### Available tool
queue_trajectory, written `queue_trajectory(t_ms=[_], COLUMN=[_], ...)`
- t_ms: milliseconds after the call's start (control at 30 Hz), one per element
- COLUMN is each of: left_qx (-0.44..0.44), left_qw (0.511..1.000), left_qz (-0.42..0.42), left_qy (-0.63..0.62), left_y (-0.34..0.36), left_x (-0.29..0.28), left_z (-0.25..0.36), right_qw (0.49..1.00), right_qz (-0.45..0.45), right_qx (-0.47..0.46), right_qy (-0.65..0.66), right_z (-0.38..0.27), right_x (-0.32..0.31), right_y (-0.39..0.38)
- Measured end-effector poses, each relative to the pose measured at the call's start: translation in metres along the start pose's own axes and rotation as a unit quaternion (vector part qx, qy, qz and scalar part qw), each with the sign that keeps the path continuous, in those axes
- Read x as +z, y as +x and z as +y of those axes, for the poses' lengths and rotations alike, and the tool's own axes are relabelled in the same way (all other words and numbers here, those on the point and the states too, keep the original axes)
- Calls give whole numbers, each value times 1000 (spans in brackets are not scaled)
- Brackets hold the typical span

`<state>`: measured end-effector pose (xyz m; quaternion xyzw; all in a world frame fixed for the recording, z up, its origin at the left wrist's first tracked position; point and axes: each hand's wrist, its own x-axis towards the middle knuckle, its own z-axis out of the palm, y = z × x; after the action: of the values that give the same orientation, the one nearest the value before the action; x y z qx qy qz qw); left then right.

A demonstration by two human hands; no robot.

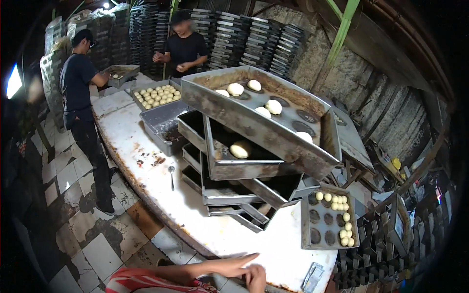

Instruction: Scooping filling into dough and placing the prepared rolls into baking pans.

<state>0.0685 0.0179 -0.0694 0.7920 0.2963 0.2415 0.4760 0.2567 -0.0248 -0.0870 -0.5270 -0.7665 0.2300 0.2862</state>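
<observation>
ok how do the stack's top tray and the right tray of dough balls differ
The top tray sits high on stacked trays; the right tray sits low beside them. The top tray shows fewer, scattered dough balls; the right tray's are bunched together. Both have round dark marks inside.

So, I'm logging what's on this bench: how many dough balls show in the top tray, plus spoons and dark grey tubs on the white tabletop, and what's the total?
Dough balls visible in the top tray: 6
Spoon: 1
Dark grey tub: 1
Total: 8
</observation>
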Motion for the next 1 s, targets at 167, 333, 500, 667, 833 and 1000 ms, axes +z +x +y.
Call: queue_trajectory(t_ms=[167, 333, 500, 667, 833, 1000], left_qx=[-84, 5, -14, -48, -75, -95], left_qw=[990, 994, 978, 962, 924, 879], left_qz=[15, -4, -34, -121, -315, -291], left_qy=[-112, -108, -203, -242, -204, -365], left_y=[-73, -30, -38, -49, -42, -56], left_x=[-34, -5, -21, -54, -107, -145], left_z=[9, 22, 29, 20, 9, 0], right_qw=[985, 987, 993, 964, 970, 915], right_qz=[-19, 118, 13, 215, 165, 274], right_qx=[-50, -13, -35, 111, -78, 253], right_qy=[-165, -104, -116, -111, -163, -152], right_z=[34, 47, 23, 84, 15, 63], right_x=[-49, -10, -11, -18, 24, -25], right_y=[-5, 38, 4, 97, 56, 78])
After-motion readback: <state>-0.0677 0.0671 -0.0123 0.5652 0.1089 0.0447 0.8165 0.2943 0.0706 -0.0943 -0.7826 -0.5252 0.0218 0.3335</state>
